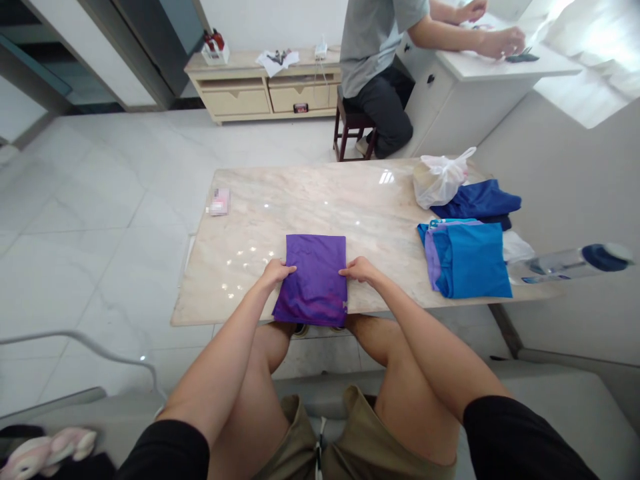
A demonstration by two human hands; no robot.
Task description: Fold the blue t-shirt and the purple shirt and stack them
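A purple garment [316, 277], folded into a neat rectangle, lies at the near edge of the marble-look table [300, 193], its lower end hanging slightly over the edge. My left hand [278, 271] pinches its left side, thumb on top. On the opposite side my right hand [358, 269] grips the right edge in the same way. The fingers under the cloth are hidden. To the right lies a stack of folded blue and lilac clothes [473, 260].
Behind the stack sit a dark blue cloth [477, 199] and a white plastic bag [440, 180]. A clear bottle [570, 263] lies at the right. A pink packet [219, 201] rests far left. Another person [375, 60] sits at a white desk beyond. A low cabinet [240, 103] stands behind.
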